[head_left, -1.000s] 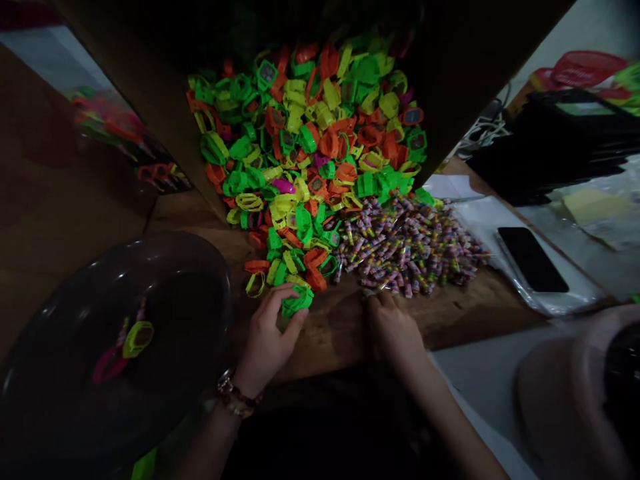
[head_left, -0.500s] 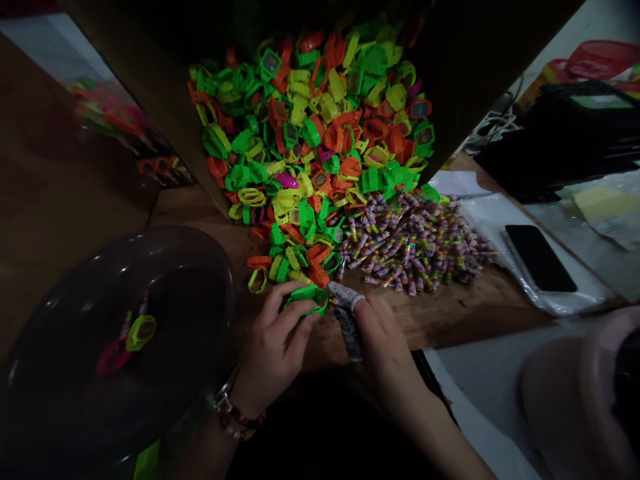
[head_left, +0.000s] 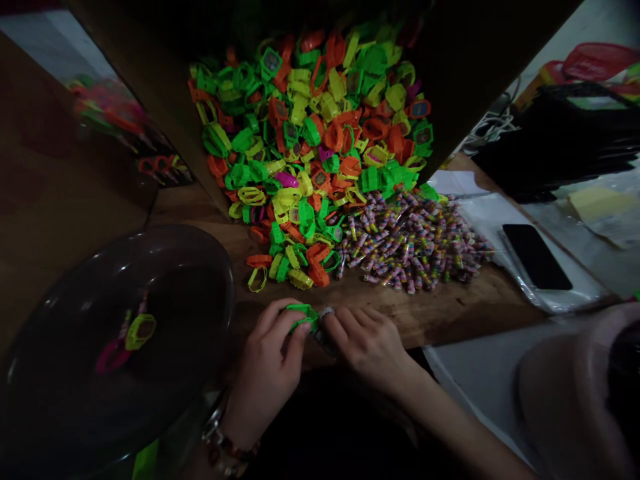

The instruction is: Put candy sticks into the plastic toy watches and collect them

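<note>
My left hand pinches a bright green toy watch just above the front of the wooden table. Right up against that watch, my right hand has its fingers closed, and grey knitted finger covers show at its tips. Whatever sits between those right fingertips is hidden. Beyond both hands spreads a heap of green, yellow, orange and a few magenta toy watches. To its right lies a pile of small wrapped candy sticks.
At left stands a big dark bowl with a yellow watch, a magenta one and candy sticks inside. Dark box walls flank the watch heap. A phone rests on clear plastic at right, near a pale bucket and stacked black trays.
My right hand has moved left and turned, its covered fingertips now meeting the green watch. The candy stick seen at those fingertips earlier is hidden. Both hands sit slightly lower.
</note>
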`<state>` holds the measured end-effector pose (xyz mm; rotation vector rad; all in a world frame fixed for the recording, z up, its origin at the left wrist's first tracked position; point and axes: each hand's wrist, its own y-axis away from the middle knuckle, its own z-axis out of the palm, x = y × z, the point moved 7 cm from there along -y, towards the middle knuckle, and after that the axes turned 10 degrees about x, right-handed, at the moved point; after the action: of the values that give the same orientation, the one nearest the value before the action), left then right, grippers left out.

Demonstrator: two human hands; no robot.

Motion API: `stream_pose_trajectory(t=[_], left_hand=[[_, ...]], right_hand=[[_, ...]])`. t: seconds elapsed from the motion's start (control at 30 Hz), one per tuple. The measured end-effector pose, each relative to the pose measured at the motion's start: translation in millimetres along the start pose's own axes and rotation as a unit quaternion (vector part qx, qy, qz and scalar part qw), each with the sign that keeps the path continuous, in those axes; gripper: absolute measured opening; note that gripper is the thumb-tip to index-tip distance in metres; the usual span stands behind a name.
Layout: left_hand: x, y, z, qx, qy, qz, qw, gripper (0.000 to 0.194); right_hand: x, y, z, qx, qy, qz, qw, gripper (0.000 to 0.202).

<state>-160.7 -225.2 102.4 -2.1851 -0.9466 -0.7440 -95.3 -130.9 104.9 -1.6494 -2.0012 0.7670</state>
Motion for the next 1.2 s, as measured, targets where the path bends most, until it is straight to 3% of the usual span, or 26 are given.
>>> stream_pose_trajectory(t=[0.13,0.2,0.3,0.37,0.43,0.5,0.57,0.6,0.67,0.73,0.83,0.9,0.97,1.03,1.1,1.2], left_hand=[[13,10,-18.8,0.004,-0.082,0.043,0.996,0.014],[17,11,-34.3,0.026,-0.123,0.061,0.990,0.014],[16,3,-77.2,0.141,-0.236,0.039,0.961,0.017],[15,-1,-107.4,0.244,-0.333,0.004,0.911,0.033],[19,-2,-114.7,0.300,-0.396,0.027,0.867,0.051],[21,-3,-87.3,0.255,-0.393,0.107,0.877,0.051],[7,-7,-38.1,0.124,-0.339,0.139,0.922,0.046],[-7,-10,-16.1,0.077,-0.324,0.108,0.937,0.047],[-44,-19,7.0,0.074,-0.308,-0.041,0.948,0.048],[-74,-29,15.3,0.106,-0.283,-0.144,0.942,0.046],[-95,-40,16.2,0.123,-0.238,-0.168,0.949,0.033],[-96,-39,13.2,0.129,-0.193,-0.166,0.958,0.025],[-88,-32,10.1,0.145,-0.140,-0.166,0.965,0.033],[-76,-25,9.3,0.168,-0.004,-0.193,0.967,0.047],[-64,-20,18.1,0.148,0.204,-0.259,0.933,0.056],[-44,-17,35.0,0.074,0.417,-0.341,0.839,0.044]], right_hand=[[-19,4,1,0.102,-0.061,0.017,0.993,0.029],[-24,-1,3,0.114,-0.073,0.036,0.990,0.029],[-6,-9,18,0.039,-0.028,0.080,0.996,0.019],[28,-5,34,-0.050,0.044,0.132,0.989,0.017],[63,6,53,-0.146,0.089,0.168,0.971,0.018],[83,18,72,-0.217,0.084,0.158,0.960,0.019],[89,24,85,-0.240,0.067,0.120,0.961,0.023],[89,25,89,-0.239,0.066,0.106,0.963,0.024],[87,26,93,-0.229,0.078,0.085,0.967,0.024],[85,25,95,-0.207,0.092,0.066,0.972,0.024],[85,24,96,-0.165,0.087,0.039,0.982,0.024],[87,25,95,-0.142,0.063,0.038,0.987,0.024],[89,26,88,-0.107,0.005,0.072,0.992,0.023],[90,26,72,-0.041,-0.079,0.147,0.985,0.020],[86,24,48,0.047,-0.154,0.223,0.961,0.019],[69,17,18,0.108,-0.242,0.281,0.922,0.021]])
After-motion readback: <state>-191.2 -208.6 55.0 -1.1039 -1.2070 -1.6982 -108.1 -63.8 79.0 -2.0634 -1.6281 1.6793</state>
